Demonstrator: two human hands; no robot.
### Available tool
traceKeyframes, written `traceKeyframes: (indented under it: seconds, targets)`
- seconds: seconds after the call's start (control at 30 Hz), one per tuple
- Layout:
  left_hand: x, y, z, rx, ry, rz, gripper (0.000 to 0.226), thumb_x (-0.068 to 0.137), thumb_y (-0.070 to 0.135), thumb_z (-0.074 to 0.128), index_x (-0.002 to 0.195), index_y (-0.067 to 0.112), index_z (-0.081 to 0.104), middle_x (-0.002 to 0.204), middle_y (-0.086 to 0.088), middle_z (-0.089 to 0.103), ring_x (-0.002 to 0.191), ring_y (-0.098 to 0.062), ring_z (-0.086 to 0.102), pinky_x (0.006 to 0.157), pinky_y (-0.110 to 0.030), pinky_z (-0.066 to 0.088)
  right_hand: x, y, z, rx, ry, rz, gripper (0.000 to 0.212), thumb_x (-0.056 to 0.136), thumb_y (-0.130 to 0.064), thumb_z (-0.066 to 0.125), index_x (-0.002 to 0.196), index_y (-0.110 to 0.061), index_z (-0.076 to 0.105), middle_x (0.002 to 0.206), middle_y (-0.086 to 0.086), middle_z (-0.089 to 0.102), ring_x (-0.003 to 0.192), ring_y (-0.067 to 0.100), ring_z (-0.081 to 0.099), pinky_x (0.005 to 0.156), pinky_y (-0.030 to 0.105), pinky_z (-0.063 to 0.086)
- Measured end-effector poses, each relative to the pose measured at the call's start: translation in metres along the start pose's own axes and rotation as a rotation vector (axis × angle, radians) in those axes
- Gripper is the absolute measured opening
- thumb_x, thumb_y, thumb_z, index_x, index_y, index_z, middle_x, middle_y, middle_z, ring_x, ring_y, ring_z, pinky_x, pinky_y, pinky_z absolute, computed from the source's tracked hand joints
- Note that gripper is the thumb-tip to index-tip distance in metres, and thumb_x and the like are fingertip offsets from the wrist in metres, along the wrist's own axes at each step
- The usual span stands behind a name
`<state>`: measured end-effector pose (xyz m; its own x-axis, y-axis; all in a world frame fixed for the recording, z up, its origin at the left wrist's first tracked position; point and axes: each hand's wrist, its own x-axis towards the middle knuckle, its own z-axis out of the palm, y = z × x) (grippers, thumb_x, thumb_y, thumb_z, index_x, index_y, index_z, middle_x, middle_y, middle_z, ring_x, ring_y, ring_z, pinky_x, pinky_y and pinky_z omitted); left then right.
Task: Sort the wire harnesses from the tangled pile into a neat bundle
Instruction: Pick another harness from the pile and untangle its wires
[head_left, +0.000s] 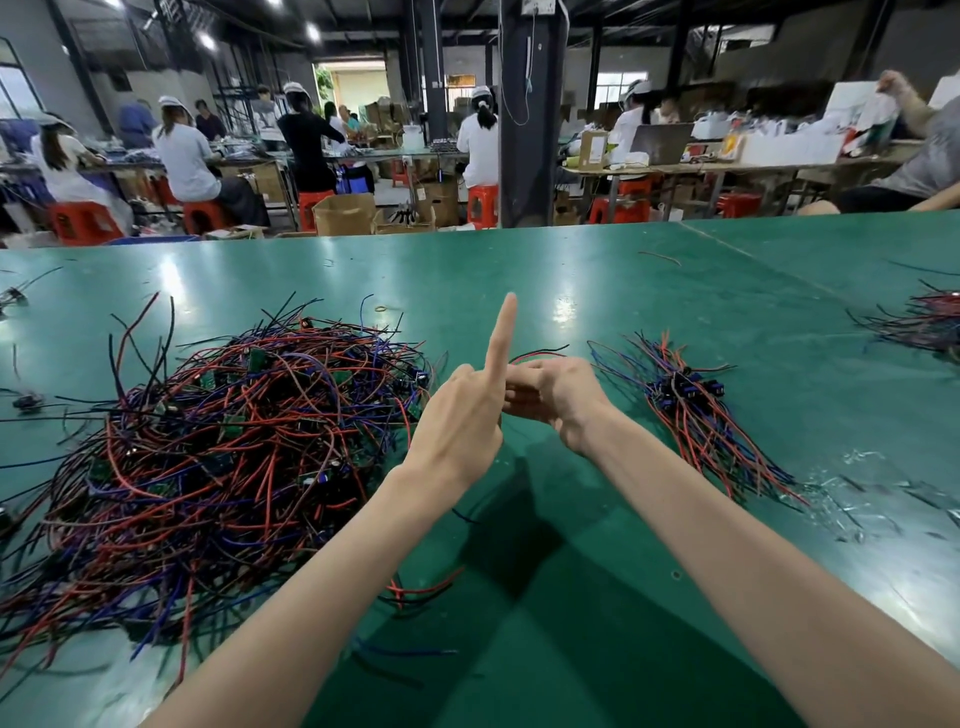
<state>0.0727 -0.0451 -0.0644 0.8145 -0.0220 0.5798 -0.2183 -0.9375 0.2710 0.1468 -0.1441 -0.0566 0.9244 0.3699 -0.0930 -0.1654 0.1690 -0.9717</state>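
A big tangled pile of red, black and blue wire harnesses (223, 441) with small green boards lies on the green table (597, 291), left of centre. A smaller, neater bundle of harnesses (691, 400) with blue connectors lies to the right. My left hand (462, 415) is raised between them with its back to me, index finger pointing straight up and the other fingers curled; I see nothing in it. My right hand (556, 395) hovers just behind it, fingers loosely extended toward the left hand, holding nothing visible.
Loose wires (415, 592) lie near the table's front. Another wire heap (924, 322) sits at the far right edge, and clear plastic scraps (857, 493) lie right of the bundle. A rubber band (382, 308) lies behind the pile. Several people work at benches beyond the table.
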Motion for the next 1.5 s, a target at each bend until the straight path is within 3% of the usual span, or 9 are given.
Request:
traceKeyframes:
  seconds: [0.07,0.17,0.27,0.33,0.47,0.7,0.9,1.1,1.5]
  targets:
    - [0.002,-0.003,0.002,-0.106,0.017,-0.006,0.111,0.079,-0.002,0.057,0.141,0.037,-0.025,0.093,-0.016,0.064,0.072,-0.030,0.058,0.070,-0.042,0.048,0.003,0.000,-0.002,0.000,0.022,0.018,0.010,0.083,0.003,0.065,0.075,0.000,0.060,0.047,0.002,0.058,0.046,0.013,0.054,0.053,0.023,0.057]
    - [0.009,-0.006,0.005,-0.373,-0.004,-0.229,0.100,0.080,0.015,0.070,0.149,0.034,0.001,0.113,-0.007,0.058,0.089,-0.021,0.061,0.084,-0.031,0.047,0.006,0.001,-0.008,0.021,0.032,0.045,0.018,0.085,0.005,0.061,0.069,-0.003,0.059,0.044,0.000,0.057,0.039,0.008,0.054,0.046,0.019,0.052]
    - [0.018,-0.008,0.007,-0.629,-0.100,-0.539,0.047,0.086,0.016,0.066,0.129,0.007,0.050,0.110,-0.006,0.064,0.093,-0.017,0.061,0.088,-0.029,0.048,0.006,0.002,-0.011,0.098,-0.040,0.074,0.015,0.087,0.005,0.057,0.073,0.000,0.062,0.051,0.003,0.062,0.048,0.010,0.058,0.052,0.019,0.055]
    - [0.017,-0.007,0.007,-0.818,-0.146,-0.644,0.021,0.090,0.008,0.059,0.108,-0.003,0.061,0.087,-0.008,0.067,0.075,-0.016,0.063,0.075,-0.029,0.055,0.005,0.002,-0.011,0.092,-0.084,0.064,0.014,0.087,0.005,0.057,0.075,0.000,0.062,0.052,0.003,0.062,0.048,0.009,0.058,0.054,0.018,0.055]
    - [0.015,-0.004,0.000,-1.107,-0.144,-0.757,0.017,0.090,-0.008,0.053,0.078,0.001,0.062,0.070,-0.011,0.058,0.054,-0.014,0.053,0.057,-0.020,0.057,0.005,0.004,-0.013,0.071,-0.082,0.050,0.011,0.085,0.005,0.061,0.077,-0.002,0.061,0.049,0.001,0.060,0.043,0.005,0.056,0.051,0.015,0.052]
    - [0.016,-0.003,-0.007,-1.236,-0.214,-0.848,0.022,0.089,-0.010,0.050,0.074,0.002,0.060,0.053,-0.004,0.065,0.045,-0.013,0.062,0.052,-0.021,0.056,0.008,0.006,-0.014,0.098,-0.069,0.075,0.011,0.084,0.003,0.062,0.076,-0.004,0.061,0.053,0.002,0.052,0.042,0.004,0.046,0.047,0.015,0.047]
    - [0.016,0.000,-0.009,-1.257,-0.284,-0.876,0.021,0.085,-0.014,0.048,0.086,0.004,0.060,0.068,-0.010,0.060,0.046,-0.014,0.059,0.047,-0.020,0.052,0.009,0.003,-0.015,0.154,-0.049,0.117,0.014,0.087,0.001,0.059,0.074,-0.004,0.060,0.051,0.002,0.056,0.040,0.006,0.049,0.044,0.017,0.047]
    - [0.012,0.000,-0.004,-1.209,-0.353,-0.917,0.011,0.094,0.017,0.054,0.090,0.009,0.059,0.072,-0.007,0.062,0.060,-0.022,0.062,0.050,-0.026,0.055,0.008,0.005,-0.020,0.130,-0.135,0.157,0.013,0.087,0.001,0.058,0.079,-0.008,0.059,0.059,0.000,0.059,0.054,0.008,0.050,0.056,0.017,0.044]
    - [0.009,-0.002,-0.001,-1.234,-0.288,-0.857,0.012,0.094,0.003,0.053,0.082,0.003,0.057,0.072,-0.011,0.060,0.046,-0.009,0.061,0.047,-0.017,0.052,0.010,0.006,-0.016,-0.029,-0.162,0.145,0.020,0.087,-0.002,0.058,0.069,-0.009,0.057,0.063,0.003,0.048,0.057,0.010,0.040,0.059,0.021,0.030]
